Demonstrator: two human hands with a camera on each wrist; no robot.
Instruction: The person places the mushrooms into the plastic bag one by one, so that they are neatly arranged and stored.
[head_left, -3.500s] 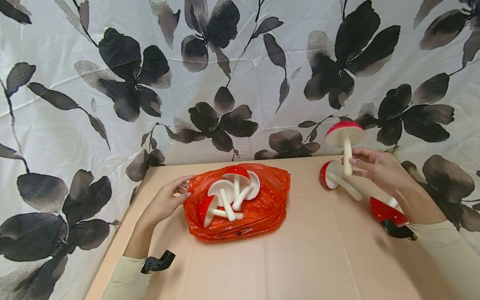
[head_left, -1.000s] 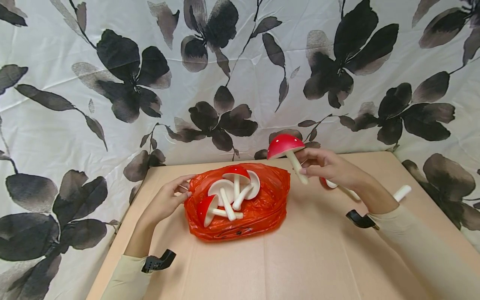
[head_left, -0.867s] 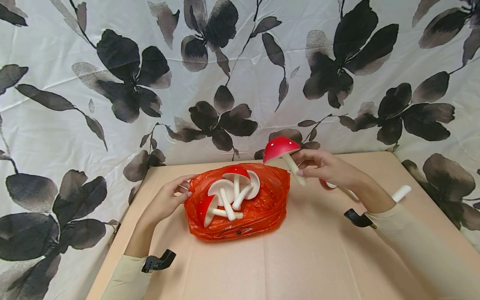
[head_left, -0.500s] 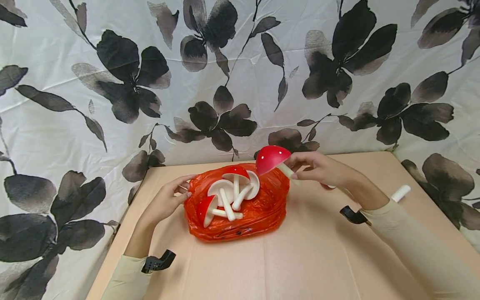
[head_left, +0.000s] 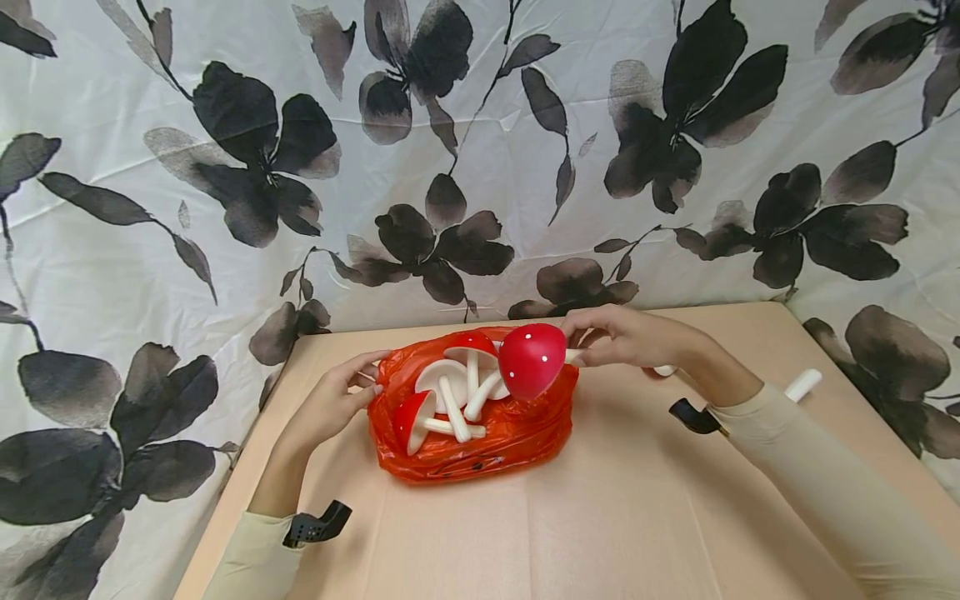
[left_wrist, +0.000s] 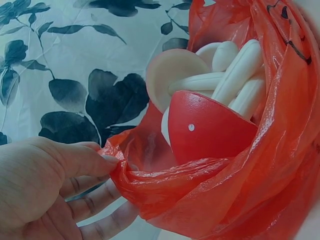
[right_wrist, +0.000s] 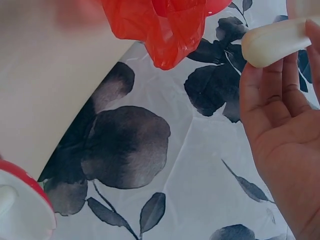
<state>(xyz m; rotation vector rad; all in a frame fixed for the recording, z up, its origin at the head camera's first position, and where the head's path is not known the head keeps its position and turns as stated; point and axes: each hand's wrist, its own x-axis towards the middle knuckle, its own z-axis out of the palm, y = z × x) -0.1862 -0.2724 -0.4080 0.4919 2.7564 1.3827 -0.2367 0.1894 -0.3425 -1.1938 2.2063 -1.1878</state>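
Note:
An orange-red plastic bag (head_left: 525, 442) lies open on the table, with several toy mushrooms (head_left: 450, 392) in its mouth, red caps and white stems. My left hand (head_left: 337, 397) pinches the bag's left rim between thumb and fingers, plain in the left wrist view at the bag rim (left_wrist: 115, 155). My right hand (head_left: 630, 337) holds another mushroom (head_left: 532, 361) by its stem, its white-dotted red cap over the bag's right side. In the right wrist view the stem end (right_wrist: 272, 45) rests between thumb and fingers.
On the table (head_left: 615, 517), right of the bag, a mushroom (head_left: 663, 371) shows mostly hidden behind my right hand. Farther right, a white stem (head_left: 804, 385) pokes out past my sleeve. A floral cloth (head_left: 525, 167) hangs behind the table's back edge.
My right hand has carried its mushroom leftward from the table's right side to over the bag, tipping the cap down and left. My left hand stays on the bag's rim.

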